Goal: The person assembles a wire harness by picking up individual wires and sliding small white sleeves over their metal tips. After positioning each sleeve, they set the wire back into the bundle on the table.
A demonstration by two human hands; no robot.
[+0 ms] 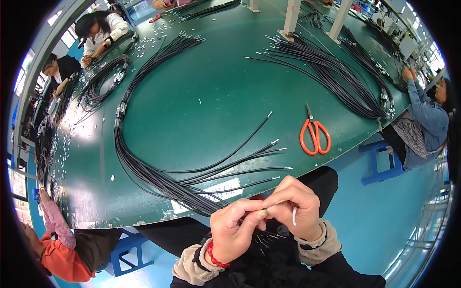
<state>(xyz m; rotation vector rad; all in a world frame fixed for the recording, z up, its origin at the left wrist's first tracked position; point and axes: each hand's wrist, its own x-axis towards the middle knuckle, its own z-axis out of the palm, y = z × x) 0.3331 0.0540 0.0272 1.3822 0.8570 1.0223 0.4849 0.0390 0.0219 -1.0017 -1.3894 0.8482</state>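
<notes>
Over the near table edge, my left hand (pixel 236 226) and my right hand (pixel 298 206) meet with thumbs and fingertips pinched together. What lies between the fingertips is too small and covered to make out. A thin white strip (pixel 294 216) sticks out of my closed right hand and hangs down beside the palm. A long bundle of black cables (pixel 144 175) curves over the table and runs under my left hand toward my lap. Several of its silver-tipped ends fan out just beyond my hands. Orange-handled scissors (pixel 315 137) lie to the right, blades pointing away.
Another black cable bundle (pixel 336 79) lies at the far right of the green table (pixel 216 86), near white posts (pixel 291 19). Coiled cables (pixel 101 81) and white scraps cover the left side. Other people work around the table, and blue stools (pixel 382 163) stand beside it.
</notes>
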